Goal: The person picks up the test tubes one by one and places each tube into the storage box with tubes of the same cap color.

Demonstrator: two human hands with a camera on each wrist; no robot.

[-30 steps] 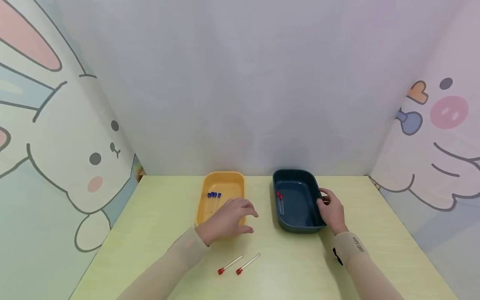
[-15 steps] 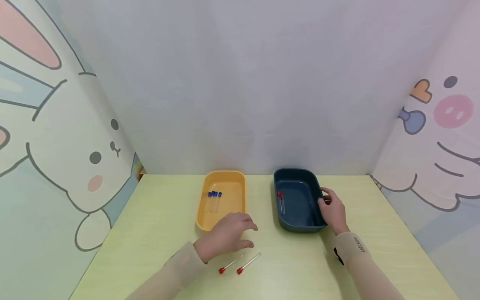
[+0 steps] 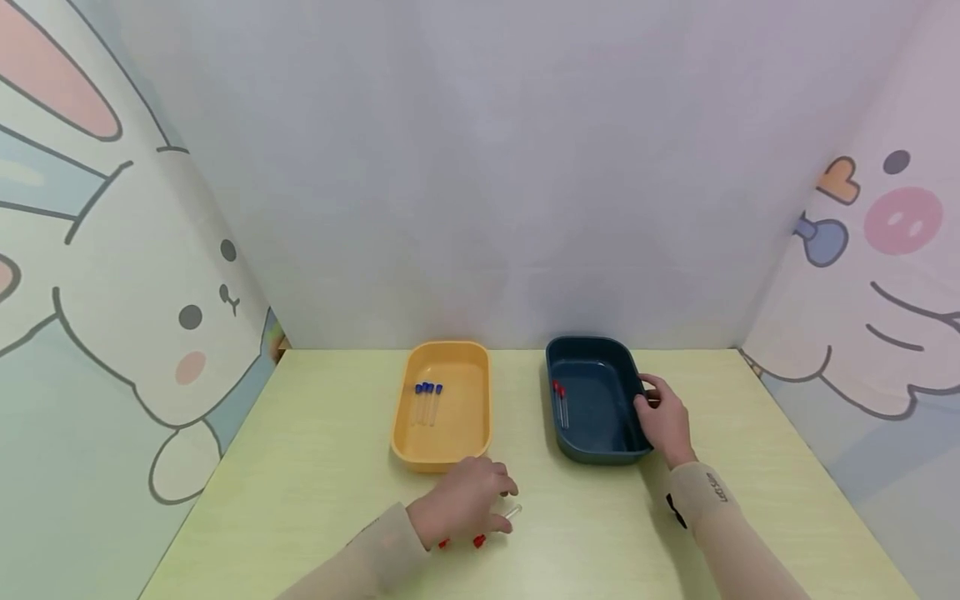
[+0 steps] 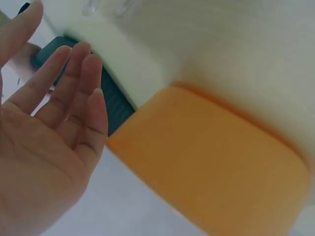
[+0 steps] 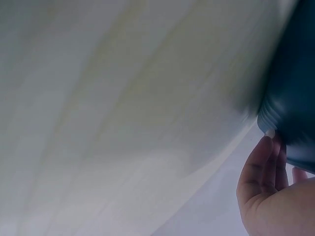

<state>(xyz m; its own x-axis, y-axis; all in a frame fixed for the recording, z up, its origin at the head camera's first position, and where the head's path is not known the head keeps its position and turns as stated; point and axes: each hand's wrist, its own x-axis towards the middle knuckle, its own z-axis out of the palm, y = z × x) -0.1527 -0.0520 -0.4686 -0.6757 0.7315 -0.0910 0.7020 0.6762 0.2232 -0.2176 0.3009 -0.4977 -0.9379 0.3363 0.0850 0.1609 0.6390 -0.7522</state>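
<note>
My left hand (image 3: 463, 500) is low over two red-capped clear tubes on the table, its fingers loosely bent and apart. It hides most of both tubes: the nearer red cap (image 3: 479, 542) and a clear tube end (image 3: 514, 511) show, and so does the other red cap (image 3: 444, 543). In the left wrist view the palm and fingers hold nothing. My right hand (image 3: 666, 423) grips the right rim of the dark blue tray (image 3: 600, 457), also seen in the right wrist view. Inside that tray, along its left side, lie two red-capped tubes (image 3: 563, 403).
The yellow tray (image 3: 465, 425) stands left of the blue one, just beyond my left hand. Several blue-capped tubes (image 3: 428, 388) lie in it side by side. A pale curtain (image 3: 480, 208) rises behind the table, with cartoon-printed panels (image 3: 150, 333) at both sides.
My left hand has come down and toward me from the yellow tray, and now covers most of the two red-capped tubes on the table. The right hand stays on the blue tray.
</note>
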